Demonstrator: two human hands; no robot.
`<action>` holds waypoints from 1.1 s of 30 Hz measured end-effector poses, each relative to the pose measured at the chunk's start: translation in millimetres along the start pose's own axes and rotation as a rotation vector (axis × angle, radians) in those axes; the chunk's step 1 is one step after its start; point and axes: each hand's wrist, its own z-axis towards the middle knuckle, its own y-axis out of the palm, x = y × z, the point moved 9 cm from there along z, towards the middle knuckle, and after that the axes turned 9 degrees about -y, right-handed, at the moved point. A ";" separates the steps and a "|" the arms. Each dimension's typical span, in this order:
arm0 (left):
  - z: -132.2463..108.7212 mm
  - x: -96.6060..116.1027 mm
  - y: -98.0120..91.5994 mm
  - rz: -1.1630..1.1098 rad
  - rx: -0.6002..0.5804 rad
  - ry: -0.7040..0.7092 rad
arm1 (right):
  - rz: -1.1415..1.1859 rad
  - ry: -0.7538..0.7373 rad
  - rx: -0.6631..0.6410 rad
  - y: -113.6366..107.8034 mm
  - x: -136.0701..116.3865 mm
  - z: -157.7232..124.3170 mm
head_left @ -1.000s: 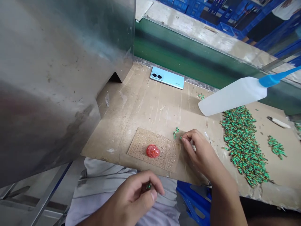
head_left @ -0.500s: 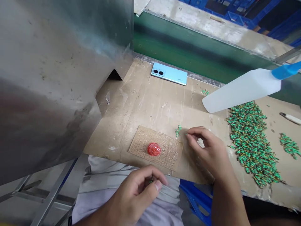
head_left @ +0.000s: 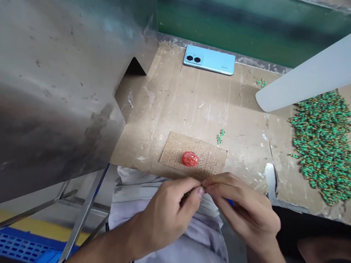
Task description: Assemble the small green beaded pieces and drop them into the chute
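Observation:
My left hand is curled above my lap, with small green pieces partly showing inside its fingers. Thumb and forefinger pinch a tiny green part. The fingertips of my right hand meet them there, closed at the same spot; whether they grip the part too is hidden. Just beyond both hands lies a cardboard piece dotted with glossy specks. On it sits a shiny red lump. A few green parts lie beside the cardboard's far right corner.
A large heap of green parts covers the right side. Over its far end leans a white bottle. A light blue phone rests at the back edge. A metal panel stands on the left.
My right hand has moved left from beside the small green cluster to meet my left hand at the fingertips. The camera view has shifted, bringing the table closer.

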 end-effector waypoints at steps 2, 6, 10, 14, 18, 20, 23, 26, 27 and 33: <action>-1.6 3.6 -2.6 0.025 0.009 0.051 | 0.001 0.002 0.000 -1.2 -0.1 1.4; -6.1 12.9 -7.9 0.093 0.025 0.182 | -0.028 -0.007 -0.069 1.4 -1.9 9.3; -9.7 15.6 -10.4 0.184 0.042 0.254 | -0.071 -0.048 -0.198 7.3 -3.5 15.2; -10.3 12.9 -12.5 0.201 0.046 0.257 | -0.147 -0.095 -0.276 8.9 -3.9 14.9; -8.1 9.2 -12.3 0.140 -0.023 0.209 | -0.202 -0.176 -0.335 14.0 -12.1 18.0; -6.9 7.7 -11.5 0.091 -0.070 0.167 | -0.193 -0.164 -0.341 15.7 -13.5 22.6; -6.0 5.4 -14.7 0.052 -0.058 0.108 | -0.153 -0.093 -0.295 12.4 -8.6 30.0; -6.3 0.9 -21.4 0.092 0.046 0.087 | -0.181 0.005 -0.203 1.7 4.9 35.5; -6.6 -1.3 -22.7 0.119 0.079 0.090 | -0.202 0.039 -0.182 -1.3 10.2 36.9; -9.2 -11.4 -26.2 0.255 0.252 0.201 | -0.264 0.157 -0.240 0.9 29.9 48.2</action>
